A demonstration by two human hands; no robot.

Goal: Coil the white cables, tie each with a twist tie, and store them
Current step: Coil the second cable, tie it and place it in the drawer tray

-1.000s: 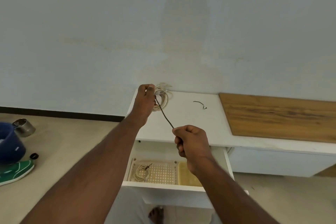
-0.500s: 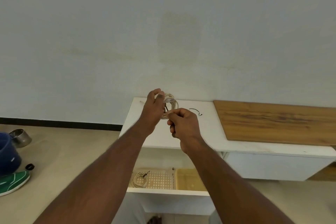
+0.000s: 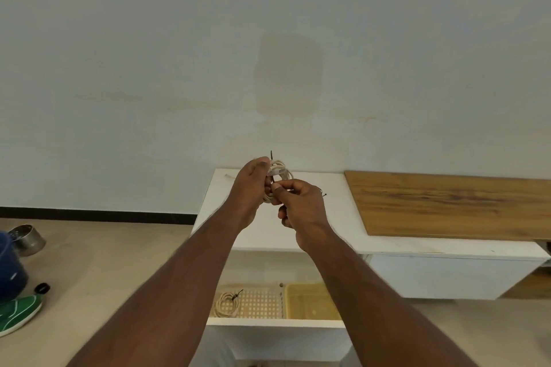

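Note:
My left hand (image 3: 252,185) grips a coiled white cable (image 3: 279,172) above the white cabinet top (image 3: 334,217). A black twist tie (image 3: 271,154) sticks up from the coil by my left thumb. My right hand (image 3: 299,202) pinches at the coil next to my left fingers; what it pinches is hidden. Just past my right knuckles, the tip of a second black tie (image 3: 324,194) shows on the top. Below, in the open drawer (image 3: 275,322), a tied white coil (image 3: 227,302) lies on a perforated tray (image 3: 262,301).
A wooden board (image 3: 453,205) covers the right part of the cabinet top. A yellowish bin (image 3: 313,299) sits in the drawer beside the tray. On the floor at left are a steel cup (image 3: 26,240), a blue bucket (image 3: 10,271) and a green shoe (image 3: 18,311).
My right hand, which held the black tie stretched out away from the coil, has come up against the coil and my left hand. The tie's end now stands above the coil.

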